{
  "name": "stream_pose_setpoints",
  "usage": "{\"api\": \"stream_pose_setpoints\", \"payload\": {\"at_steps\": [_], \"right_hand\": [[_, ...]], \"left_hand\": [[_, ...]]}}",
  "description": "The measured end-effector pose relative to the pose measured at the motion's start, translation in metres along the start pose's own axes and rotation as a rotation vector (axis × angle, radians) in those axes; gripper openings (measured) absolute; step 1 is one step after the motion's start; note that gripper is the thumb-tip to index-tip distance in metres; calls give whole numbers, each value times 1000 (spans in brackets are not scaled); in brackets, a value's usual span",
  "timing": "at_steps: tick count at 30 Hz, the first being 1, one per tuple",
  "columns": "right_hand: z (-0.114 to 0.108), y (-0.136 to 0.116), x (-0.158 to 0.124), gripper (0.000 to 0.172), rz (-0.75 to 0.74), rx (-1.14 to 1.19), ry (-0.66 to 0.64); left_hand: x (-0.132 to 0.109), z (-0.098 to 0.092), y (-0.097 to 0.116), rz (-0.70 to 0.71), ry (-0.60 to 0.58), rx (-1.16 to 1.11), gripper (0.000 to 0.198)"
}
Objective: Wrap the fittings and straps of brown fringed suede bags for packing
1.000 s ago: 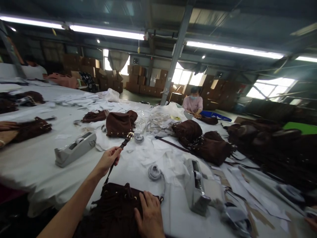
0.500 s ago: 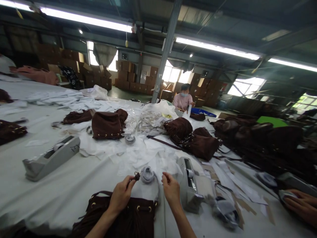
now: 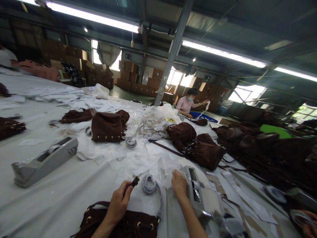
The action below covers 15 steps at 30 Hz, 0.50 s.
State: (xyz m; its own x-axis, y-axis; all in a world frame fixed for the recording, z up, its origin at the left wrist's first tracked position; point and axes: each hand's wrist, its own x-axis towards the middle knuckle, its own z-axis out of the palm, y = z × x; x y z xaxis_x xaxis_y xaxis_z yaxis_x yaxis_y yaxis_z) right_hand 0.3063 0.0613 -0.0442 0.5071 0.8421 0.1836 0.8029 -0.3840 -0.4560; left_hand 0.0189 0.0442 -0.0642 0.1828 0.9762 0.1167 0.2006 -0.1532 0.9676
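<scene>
My left hand (image 3: 121, 200) is closed around a dark brown strap end (image 3: 135, 181) with a thin metal tip pointing up. Beneath that forearm lies a brown drawstring bag (image 3: 138, 223) with gold eyelets. My right hand (image 3: 179, 183), fingers curled, is at a thin white sheet (image 3: 164, 172) and seems to pinch it; the fingertips are partly hidden. Just right of this hand stands a grey tape dispenser (image 3: 195, 188). Between my hands sits a coiled grey strip (image 3: 149, 183), its tail running down to the bag.
Another tape dispenser (image 3: 47, 160) stands at left. More brown bags (image 3: 106, 127) lie across the white-covered table (image 3: 29, 198), with a dark pile (image 3: 267, 148) at right. A co-worker (image 3: 187, 104) sits across the table; another person's hand (image 3: 305, 221) shows at the lower right edge.
My right hand has moved right and forward to the white sheet by the dispenser. The strap end in my left hand has turned, its metal tip now upward. The co-worker's arm has stretched out.
</scene>
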Motion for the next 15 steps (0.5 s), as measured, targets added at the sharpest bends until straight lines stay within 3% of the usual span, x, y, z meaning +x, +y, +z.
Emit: {"api": "stream_pose_setpoints", "payload": {"at_steps": [5,8,15], "right_hand": [[-16,3,7,19,48,70,75],[-23,-2,12,23,69,171,140],[-72,-3,42,21,108,663,162]], "left_hand": [[12,-3,-15,-105,78,-144,36],[16,-4,-22,-137,88,-191,36],[17,-6,-23,-193,106,-332,36]]}}
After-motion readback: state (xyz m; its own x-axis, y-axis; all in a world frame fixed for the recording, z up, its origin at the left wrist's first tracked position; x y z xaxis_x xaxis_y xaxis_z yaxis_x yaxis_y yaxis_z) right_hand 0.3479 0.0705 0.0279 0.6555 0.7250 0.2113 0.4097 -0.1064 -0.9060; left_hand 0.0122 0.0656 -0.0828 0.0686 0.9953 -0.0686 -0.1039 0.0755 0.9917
